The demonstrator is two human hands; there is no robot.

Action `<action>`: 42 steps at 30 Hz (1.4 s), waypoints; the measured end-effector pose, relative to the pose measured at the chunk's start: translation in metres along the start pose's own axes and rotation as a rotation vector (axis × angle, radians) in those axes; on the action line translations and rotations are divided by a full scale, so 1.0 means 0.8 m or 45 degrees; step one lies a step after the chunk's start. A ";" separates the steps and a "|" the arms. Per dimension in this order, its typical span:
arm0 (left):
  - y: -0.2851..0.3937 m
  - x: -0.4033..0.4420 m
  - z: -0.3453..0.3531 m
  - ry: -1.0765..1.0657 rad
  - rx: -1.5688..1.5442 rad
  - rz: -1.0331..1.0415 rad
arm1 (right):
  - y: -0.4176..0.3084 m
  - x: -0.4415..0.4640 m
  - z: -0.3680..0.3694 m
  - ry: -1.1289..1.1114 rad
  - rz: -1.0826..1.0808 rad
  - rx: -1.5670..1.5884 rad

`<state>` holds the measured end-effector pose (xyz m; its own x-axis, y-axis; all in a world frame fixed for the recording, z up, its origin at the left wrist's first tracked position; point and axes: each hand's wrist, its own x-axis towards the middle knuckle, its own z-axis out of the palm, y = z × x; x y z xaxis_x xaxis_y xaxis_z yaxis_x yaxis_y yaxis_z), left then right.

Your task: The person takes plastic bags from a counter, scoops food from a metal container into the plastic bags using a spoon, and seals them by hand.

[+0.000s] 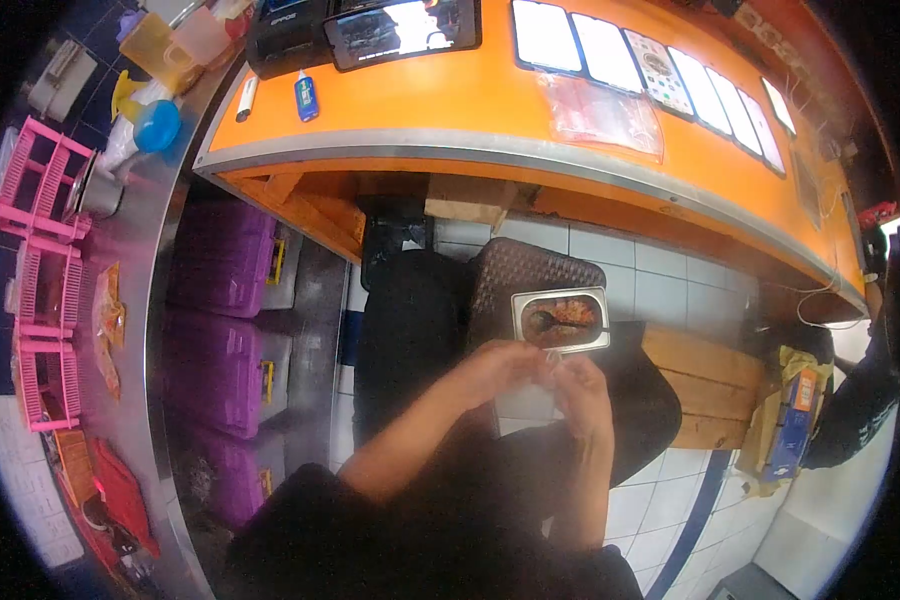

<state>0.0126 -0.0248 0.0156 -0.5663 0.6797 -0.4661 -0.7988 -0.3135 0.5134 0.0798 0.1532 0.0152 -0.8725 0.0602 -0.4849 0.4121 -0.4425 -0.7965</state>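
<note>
My left hand and my right hand meet in front of me, fingertips pinched together. Something small and pale may be between them, too small and blurred to name. Just beyond my fingers, a rectangular metal pan holds reddish-brown chopped food. A dark spoon rests in the food, its handle pointing right. Under the pan is a brown woven-textured stool, between my dark-clothed legs.
An orange counter with a metal edge crosses ahead, bearing several lit phones, a plastic bag and a blue tube. Purple bins and a pink rack stand left. A blue box and another person's dark sleeve appear right.
</note>
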 end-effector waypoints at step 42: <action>0.018 -0.013 0.050 0.513 0.921 0.778 | -0.008 -0.006 0.019 0.198 -0.742 -0.661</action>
<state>0.0151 -0.0097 0.0561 -0.9674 0.2238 -0.1186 -0.1139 0.0335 0.9929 0.0774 0.1422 0.0278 -0.9543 0.2951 0.0474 0.0035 0.1697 -0.9855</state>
